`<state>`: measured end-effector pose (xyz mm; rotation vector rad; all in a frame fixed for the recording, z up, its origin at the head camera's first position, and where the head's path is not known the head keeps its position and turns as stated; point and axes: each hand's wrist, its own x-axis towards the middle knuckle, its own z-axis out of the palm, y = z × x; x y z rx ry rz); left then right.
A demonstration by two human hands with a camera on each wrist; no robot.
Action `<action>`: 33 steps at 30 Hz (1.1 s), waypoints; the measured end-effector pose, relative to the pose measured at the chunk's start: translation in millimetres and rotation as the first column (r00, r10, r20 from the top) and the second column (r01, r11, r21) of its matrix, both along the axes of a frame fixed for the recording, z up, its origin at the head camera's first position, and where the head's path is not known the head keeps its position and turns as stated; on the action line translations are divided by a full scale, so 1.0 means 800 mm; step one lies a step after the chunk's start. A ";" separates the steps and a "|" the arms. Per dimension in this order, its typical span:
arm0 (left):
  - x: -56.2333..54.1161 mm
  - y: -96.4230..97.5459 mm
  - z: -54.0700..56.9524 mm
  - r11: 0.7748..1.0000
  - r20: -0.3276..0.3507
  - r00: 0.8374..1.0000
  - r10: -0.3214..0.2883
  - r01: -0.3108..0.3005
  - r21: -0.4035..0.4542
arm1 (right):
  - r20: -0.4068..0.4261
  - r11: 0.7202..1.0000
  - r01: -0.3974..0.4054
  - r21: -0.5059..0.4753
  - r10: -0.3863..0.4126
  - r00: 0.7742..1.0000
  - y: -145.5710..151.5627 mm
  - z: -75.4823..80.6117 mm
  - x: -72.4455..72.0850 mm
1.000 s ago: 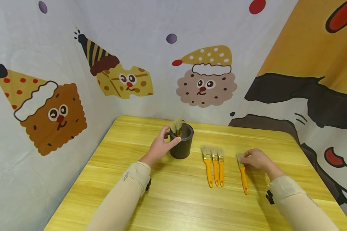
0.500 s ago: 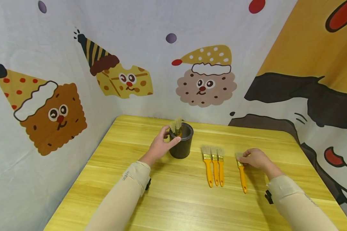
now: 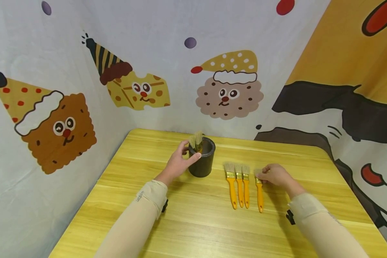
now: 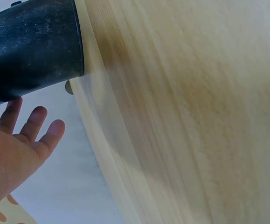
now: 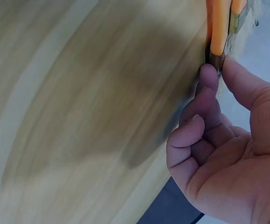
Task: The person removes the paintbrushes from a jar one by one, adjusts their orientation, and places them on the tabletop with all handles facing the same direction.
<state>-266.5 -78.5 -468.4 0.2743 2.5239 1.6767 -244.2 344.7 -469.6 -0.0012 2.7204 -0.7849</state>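
Observation:
My left hand [image 3: 175, 163] holds the black cup [image 3: 201, 167] at its rim, thumb at the front and fingers round the left side. Bristles of paintbrushes [image 3: 197, 140] stick up from that cup. In the left wrist view, three fingers [image 4: 34, 122] spread below the cup wall, one tip right at it. My right hand [image 3: 278, 176] pinches a paintbrush [image 3: 259, 197] near its metal ferrule, orange handle pointing toward me. The right wrist view shows thumb and forefinger at the ferrule, other fingers curled. Just left of it, three more paintbrushes [image 3: 240, 190] lie side by side, bristles away from me.
All this stands on a yellow wood-grain table [image 3: 187, 222]. A white cloth [image 3: 167, 21] printed with cartoon figures hangs behind the table and along its sides.
My right hand has moved left with the pinched paintbrush, bringing it close to the row of three. The left hand and cup have not visibly moved.

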 end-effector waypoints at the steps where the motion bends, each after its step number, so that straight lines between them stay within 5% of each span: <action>1: 0.000 0.000 0.000 1.000 0.000 1.000 0.001 -0.001 -0.001 | 0.002 1.000 0.007 -0.008 -0.007 1.000 -0.004 -0.001 -0.001; 11: 0.000 0.002 0.001 1.000 -0.006 1.000 -0.006 0.006 0.004 | -0.008 0.998 0.023 -0.052 -0.023 1.000 -0.027 -0.004 -0.006; 33: -0.001 0.000 -0.002 1.000 -0.003 1.000 -0.003 0.003 0.011 | 0.017 0.999 0.019 -0.050 -0.019 1.000 -0.012 -0.001 -0.005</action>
